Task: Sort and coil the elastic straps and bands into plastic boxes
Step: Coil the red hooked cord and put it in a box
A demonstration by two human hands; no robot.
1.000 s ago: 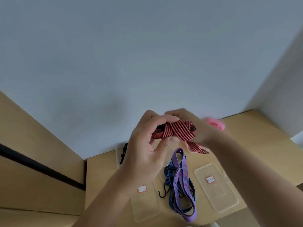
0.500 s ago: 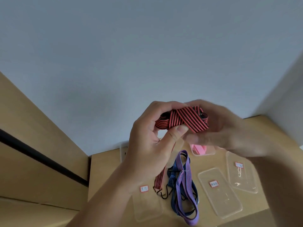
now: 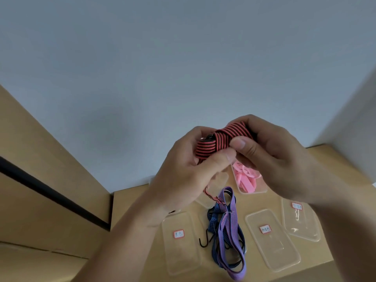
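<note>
While being held up well above the table [image 3: 127, 206], gripping one coiled red-and-black striped strap [image 3: 215, 141] between both hands: left hand [image 3: 183, 169] curling round the coil's left end, thumb pressing from below; right hand [image 3: 270, 157] pinching the right end, thumb on top. Dangling from under the left hand, a thin tail [image 3: 212, 197] of that strap. Lying tangled on the table below, a purple strap [image 3: 224, 231] and a dark blue strap [image 3: 213, 218], a black hook [image 3: 204, 241] sticking out left. Sitting far right of the tangle, a clear box [image 3: 241, 190] holding pink bands [image 3: 247, 179]. Lying flat around the tangle, three clear labelled lids or shallow boxes, left [image 3: 179, 255] and right [image 3: 273, 247] [image 3: 301, 222].
</note>
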